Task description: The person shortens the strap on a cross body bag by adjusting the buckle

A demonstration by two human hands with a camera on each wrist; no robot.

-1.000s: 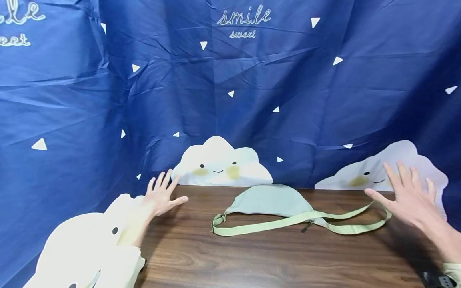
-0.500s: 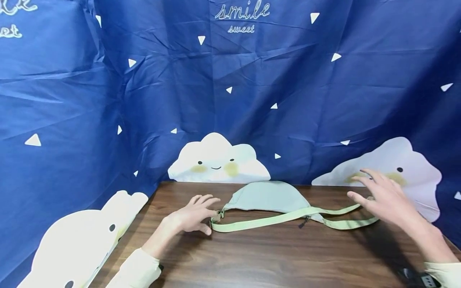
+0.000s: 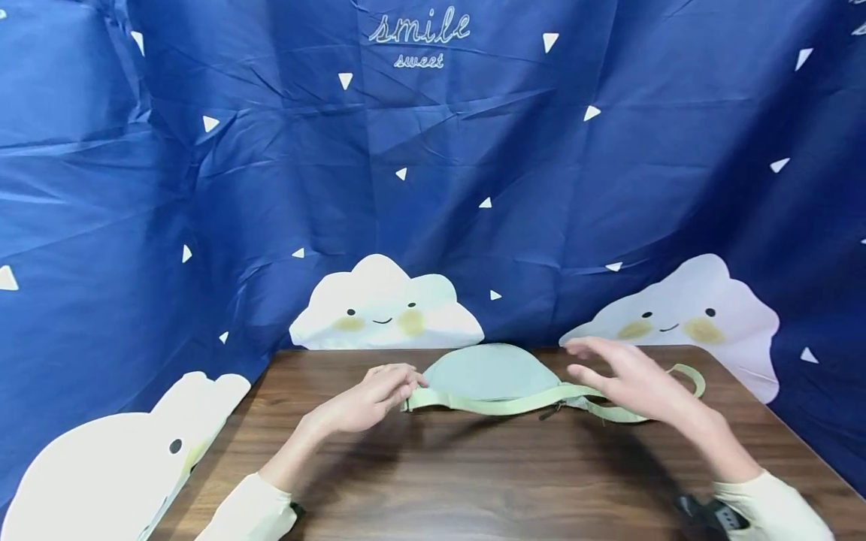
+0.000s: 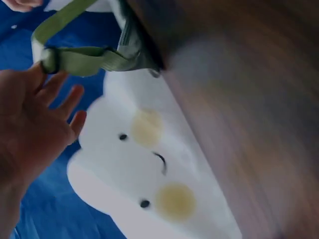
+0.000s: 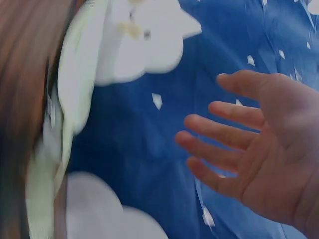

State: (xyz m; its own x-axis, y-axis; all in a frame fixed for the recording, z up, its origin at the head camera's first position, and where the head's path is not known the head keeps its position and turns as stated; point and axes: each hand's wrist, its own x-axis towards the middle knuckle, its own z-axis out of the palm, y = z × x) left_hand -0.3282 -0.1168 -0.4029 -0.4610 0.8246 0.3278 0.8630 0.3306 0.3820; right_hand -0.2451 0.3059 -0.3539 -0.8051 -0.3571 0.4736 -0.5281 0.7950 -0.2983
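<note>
A pale mint fanny pack point(image 3: 490, 373) lies toward the back of the wooden table, its flat side facing up. Its light green strap point(image 3: 501, 406) runs across the front of the bag and loops out to the right. My left hand point(image 3: 375, 394) pinches the strap's left end between thumb and index finger. In the left wrist view the strap's dark slider point(image 4: 50, 60) sits right at those fingertips, the other fingers spread apart. Fingers relaxed and spread, my right hand point(image 5: 264, 144) hovers over the right part of the strap and holds nothing.
A dark zipper pull point(image 3: 551, 410) hangs at the bag's right end. Behind the wooden table point(image 3: 473, 481) hangs a blue curtain point(image 3: 460, 150) with white clouds and triangles. A white cartoon figure point(image 3: 101, 466) borders the left side.
My left hand has come in from the left, lowered and taken the strap's left end, lifting it a little. The right hand has moved left over the strap. The head view has shifted slightly.
</note>
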